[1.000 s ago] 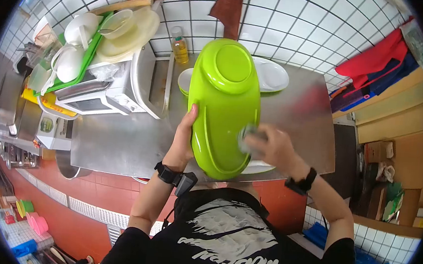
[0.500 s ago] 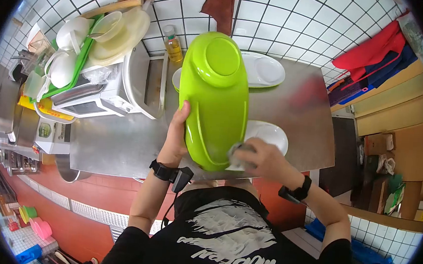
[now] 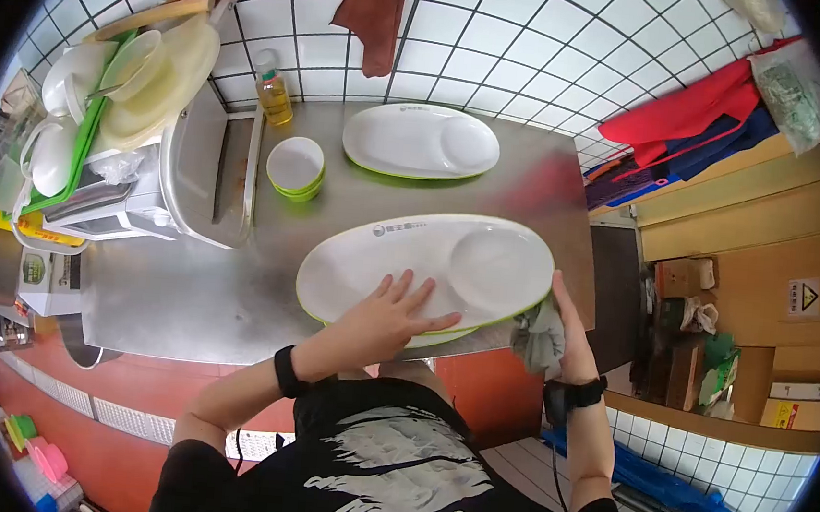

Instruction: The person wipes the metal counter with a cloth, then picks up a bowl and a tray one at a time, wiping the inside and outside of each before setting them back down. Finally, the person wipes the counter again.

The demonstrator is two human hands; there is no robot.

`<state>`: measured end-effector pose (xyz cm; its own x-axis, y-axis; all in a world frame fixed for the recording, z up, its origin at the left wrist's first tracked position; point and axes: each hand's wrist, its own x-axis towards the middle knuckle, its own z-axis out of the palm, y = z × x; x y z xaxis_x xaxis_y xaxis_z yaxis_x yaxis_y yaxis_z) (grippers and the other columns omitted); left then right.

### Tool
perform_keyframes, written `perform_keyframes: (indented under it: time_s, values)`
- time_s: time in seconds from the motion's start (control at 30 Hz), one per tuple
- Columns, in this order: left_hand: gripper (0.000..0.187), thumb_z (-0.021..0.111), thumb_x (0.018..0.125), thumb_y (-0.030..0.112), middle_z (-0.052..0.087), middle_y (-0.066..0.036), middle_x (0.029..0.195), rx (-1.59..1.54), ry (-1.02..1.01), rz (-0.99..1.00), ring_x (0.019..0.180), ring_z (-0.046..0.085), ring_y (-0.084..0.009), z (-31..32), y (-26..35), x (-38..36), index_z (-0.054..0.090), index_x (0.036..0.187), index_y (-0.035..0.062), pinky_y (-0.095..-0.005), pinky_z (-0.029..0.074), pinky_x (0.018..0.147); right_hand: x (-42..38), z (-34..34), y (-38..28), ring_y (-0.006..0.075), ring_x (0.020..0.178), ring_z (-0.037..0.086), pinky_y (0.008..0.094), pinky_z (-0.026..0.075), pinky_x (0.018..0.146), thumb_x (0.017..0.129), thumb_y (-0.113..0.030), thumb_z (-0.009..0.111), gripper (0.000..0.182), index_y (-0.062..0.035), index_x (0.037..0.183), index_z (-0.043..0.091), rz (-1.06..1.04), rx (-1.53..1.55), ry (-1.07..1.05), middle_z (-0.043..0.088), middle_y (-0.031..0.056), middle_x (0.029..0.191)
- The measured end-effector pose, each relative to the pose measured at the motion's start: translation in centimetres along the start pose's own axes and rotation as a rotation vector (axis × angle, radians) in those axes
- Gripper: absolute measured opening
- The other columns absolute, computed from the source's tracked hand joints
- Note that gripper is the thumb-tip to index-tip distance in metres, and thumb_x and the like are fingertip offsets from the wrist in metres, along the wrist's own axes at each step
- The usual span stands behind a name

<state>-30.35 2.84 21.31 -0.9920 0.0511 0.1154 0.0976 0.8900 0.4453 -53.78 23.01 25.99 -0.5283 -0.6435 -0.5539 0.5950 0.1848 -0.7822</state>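
Note:
A long white oval plate with a green rim lies face up near the front of the steel table, with part of another plate showing beneath its front edge. My left hand rests on its white face with the fingers spread. At the plate's right end, my right hand holds a grey cloth against the rim, with its fingers partly hidden. Behind lies a second white oval plate. Stacked white and green bowls stand to its left.
A bottle of yellow liquid stands by the tiled wall. At the left, a white appliance carries a green tray with bowls. Red and blue cloths hang at the right, above cardboard boxes. The steel table has a front edge near my body.
The green-backed plate has turned from underside showing to white face up and come down low. My left hand has moved onto its face; my right hand and the cloth have moved right.

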Motion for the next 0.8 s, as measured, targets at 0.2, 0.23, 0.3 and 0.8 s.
perform_keyframes:
  time_s: [0.2,0.23,0.3,0.8]
  values:
    - [0.066,0.059,0.089,0.019,0.039,-0.029,0.148,0.077,-0.028,0.012,0.132,0.039,-0.0546,3.2,-0.6,2.1,0.038,0.15,0.0374,-0.0598,0.033,0.11,-0.2,-5.2,1.0,0.0219,0.117,0.051,0.0332,0.045,0.096,0.097,-0.012,0.054,0.039,-0.0093,0.135,0.049,-0.005,-0.522,-0.058,0.044,0.0096,0.137]
    - [0.066,0.059,0.089,0.019,0.039,-0.029,0.148,0.074,-0.04,0.002,0.132,0.039,-0.0546,3.7,-0.7,2.4,0.038,0.15,0.0374,-0.0598,0.033,0.11,0.5,-7.1,1.6,0.0219,0.117,0.051,0.0332,0.045,0.096,0.097,-0.012,0.054,0.039,-0.0093,0.135,0.049,0.007,-0.516,-0.066,0.044,0.0096,0.137]
    - [0.062,0.059,0.093,0.024,0.039,-0.028,0.148,0.062,-0.048,0.028,0.134,0.039,-0.0522,3.9,-1.0,3.4,0.038,0.15,0.0354,-0.0603,0.032,0.11,1.9,-9.9,2.6,0.0208,0.116,0.051,0.0326,0.045,0.096,0.097,-0.011,0.054,0.038,-0.0114,0.135,0.048,0.027,-0.436,-0.144,0.044,0.0098,0.137]
    - [0.041,0.051,0.101,0.029,0.065,-0.022,0.103,-1.621,0.582,-1.177,0.074,0.071,-0.0289,5.2,-10.7,7.4,0.04,0.13,0.0019,-0.0429,0.062,0.063,17.4,-8.8,-3.8,0.0112,0.081,0.061,0.026,0.048,0.072,0.085,-0.028,0.067,0.038,0.0031,0.107,0.065,-0.068,-0.31,0.037,0.066,0.004,0.092]
